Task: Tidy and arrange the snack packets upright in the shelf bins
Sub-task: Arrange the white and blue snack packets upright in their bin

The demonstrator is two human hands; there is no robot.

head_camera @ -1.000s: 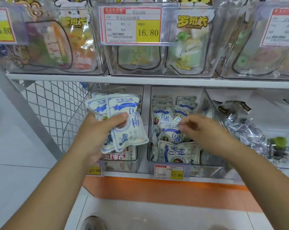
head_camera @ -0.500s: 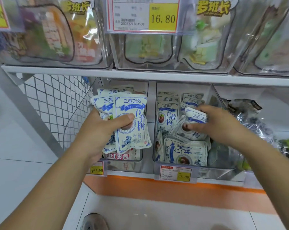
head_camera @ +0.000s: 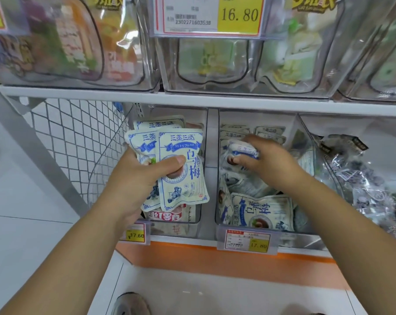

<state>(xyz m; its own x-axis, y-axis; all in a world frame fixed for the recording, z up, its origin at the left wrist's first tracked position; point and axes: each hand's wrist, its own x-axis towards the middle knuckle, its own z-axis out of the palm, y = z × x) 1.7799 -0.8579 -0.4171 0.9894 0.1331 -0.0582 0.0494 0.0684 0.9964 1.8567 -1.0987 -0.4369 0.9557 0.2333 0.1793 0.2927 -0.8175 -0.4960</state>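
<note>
I see left hand (head_camera: pixel 133 178) gripping fanned stack of blue-white packets (head_camera: pixel 183 169), thumb across front one, held upright before left bin (head_camera: pixel 192 228). Right hand (head_camera: pixel 267 160) pinches single crumpled packet (head_camera: pixel 242 151) over middle bin (head_camera: pixel 310 239), just right of stack. Beneath it loose packets lie jumbled; sideways packet (head_camera: pixel 260 212) rests against near wall. Upright row (head_camera: pixel 269 130) stands at far end.

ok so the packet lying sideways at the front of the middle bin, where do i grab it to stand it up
Pinch the sideways packet along its upper edge, near the left end where its printed top points, coming down from above. The front wall of the bin covers it from the front, so only that edge looks free. Lifting that end would likely swing it upright.
</note>
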